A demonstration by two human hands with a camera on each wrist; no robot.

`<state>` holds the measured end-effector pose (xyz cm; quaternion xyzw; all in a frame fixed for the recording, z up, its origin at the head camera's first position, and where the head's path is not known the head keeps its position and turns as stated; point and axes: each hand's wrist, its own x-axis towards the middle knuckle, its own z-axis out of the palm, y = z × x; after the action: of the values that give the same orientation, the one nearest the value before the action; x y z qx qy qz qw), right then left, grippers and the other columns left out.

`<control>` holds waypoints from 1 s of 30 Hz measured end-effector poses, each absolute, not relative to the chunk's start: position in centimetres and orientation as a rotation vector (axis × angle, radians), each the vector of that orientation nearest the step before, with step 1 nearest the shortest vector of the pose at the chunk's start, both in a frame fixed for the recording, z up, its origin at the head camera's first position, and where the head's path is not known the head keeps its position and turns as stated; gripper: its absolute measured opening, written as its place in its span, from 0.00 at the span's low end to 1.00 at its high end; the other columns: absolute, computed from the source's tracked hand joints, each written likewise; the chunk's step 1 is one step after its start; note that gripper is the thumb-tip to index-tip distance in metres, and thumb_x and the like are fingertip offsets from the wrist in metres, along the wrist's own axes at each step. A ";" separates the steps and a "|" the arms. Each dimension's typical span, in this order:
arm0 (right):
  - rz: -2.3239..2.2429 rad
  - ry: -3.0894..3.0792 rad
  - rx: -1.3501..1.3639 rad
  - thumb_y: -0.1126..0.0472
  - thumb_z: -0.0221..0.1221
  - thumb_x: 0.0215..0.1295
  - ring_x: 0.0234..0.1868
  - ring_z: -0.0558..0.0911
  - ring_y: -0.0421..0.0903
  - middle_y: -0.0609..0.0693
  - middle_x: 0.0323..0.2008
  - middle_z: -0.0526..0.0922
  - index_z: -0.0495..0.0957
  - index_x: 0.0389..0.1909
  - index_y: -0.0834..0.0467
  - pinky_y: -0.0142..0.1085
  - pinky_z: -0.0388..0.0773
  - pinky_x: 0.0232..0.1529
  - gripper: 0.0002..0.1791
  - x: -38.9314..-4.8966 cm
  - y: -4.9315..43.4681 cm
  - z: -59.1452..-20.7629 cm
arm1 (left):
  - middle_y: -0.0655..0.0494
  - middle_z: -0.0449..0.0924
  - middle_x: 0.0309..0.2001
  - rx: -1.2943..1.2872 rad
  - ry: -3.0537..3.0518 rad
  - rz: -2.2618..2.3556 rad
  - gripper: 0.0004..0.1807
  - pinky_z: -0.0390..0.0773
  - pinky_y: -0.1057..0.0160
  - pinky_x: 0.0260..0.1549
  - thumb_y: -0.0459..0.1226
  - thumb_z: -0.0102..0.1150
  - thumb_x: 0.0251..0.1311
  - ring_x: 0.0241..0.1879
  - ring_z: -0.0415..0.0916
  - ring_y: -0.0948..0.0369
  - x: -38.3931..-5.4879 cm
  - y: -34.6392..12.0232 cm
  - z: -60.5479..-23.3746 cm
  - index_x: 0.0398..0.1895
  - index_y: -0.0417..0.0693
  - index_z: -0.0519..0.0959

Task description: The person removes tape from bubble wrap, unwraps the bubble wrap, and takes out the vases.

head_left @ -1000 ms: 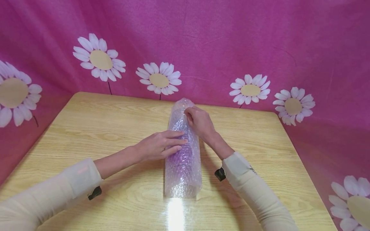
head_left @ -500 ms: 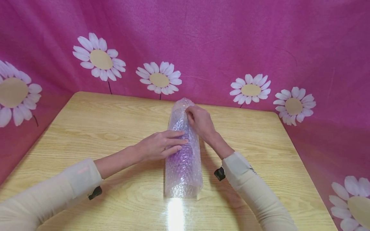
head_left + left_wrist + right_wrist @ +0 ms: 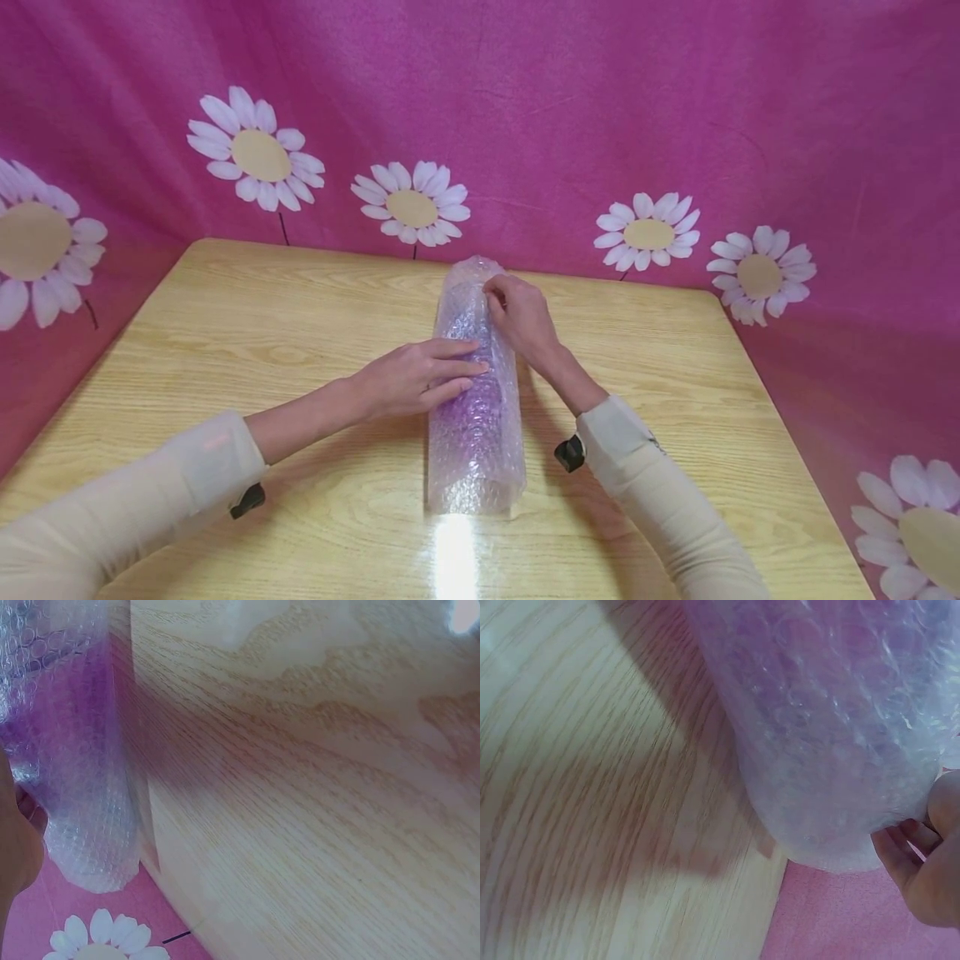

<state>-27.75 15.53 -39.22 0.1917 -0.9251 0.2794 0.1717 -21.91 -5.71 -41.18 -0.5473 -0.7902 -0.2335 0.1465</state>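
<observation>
A long bundle of clear bubble wrap lies lengthwise on the table, rolled round something purple that shows blurred through the layers. My left hand rests across the middle of the bundle with its fingers extended. Near the far end, my right hand has curled fingers and pinches the wrap along its upper side. In the right wrist view, the fingers meet the wrap close to its rounded end. The left wrist view shows the side of the bubble wrap beside bare wood.
The wooden table reaches back to a pink curtain printed with white daisies. The bundle's far end lies close to the table's back edge. A bright light reflection shows in front of the bundle. A dark wrist camera hangs beneath the right cuff.
My right hand has shifted very slightly to the right along the wrap. The left hand and the bundle stay in place.
</observation>
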 end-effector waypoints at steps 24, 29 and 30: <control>0.811 -2.623 0.509 0.67 0.60 0.66 0.37 0.85 0.49 0.55 0.36 0.87 0.84 0.41 0.61 0.43 0.82 0.40 0.07 -27.3 17.0 -38.9 | 0.43 0.76 0.62 -1.575 -2.287 -0.692 0.17 0.72 0.53 0.62 0.38 0.60 0.67 0.63 0.72 0.50 -21.9 -5.7 -41.1 0.57 0.47 0.83; 0.815 -2.646 0.472 0.67 0.59 0.66 0.37 0.84 0.49 0.55 0.37 0.87 0.84 0.42 0.61 0.43 0.81 0.40 0.08 -27.1 17.6 -39.0 | 0.44 0.76 0.63 -1.574 -2.307 -0.686 0.17 0.71 0.53 0.62 0.39 0.59 0.68 0.64 0.71 0.50 -21.9 -5.6 -41.1 0.58 0.48 0.83; 0.814 -2.644 0.471 0.67 0.59 0.66 0.37 0.84 0.49 0.55 0.37 0.87 0.84 0.42 0.61 0.43 0.81 0.40 0.08 -27.1 17.8 -39.0 | 0.44 0.76 0.63 -1.573 -2.313 -0.685 0.17 0.71 0.53 0.63 0.39 0.59 0.68 0.64 0.71 0.50 -21.9 -5.6 -41.1 0.58 0.48 0.83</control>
<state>-27.08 17.77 -38.99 0.1655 -0.9290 0.2860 0.1670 -21.87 -5.63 -41.13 -0.5414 -0.7964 -0.2358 0.1306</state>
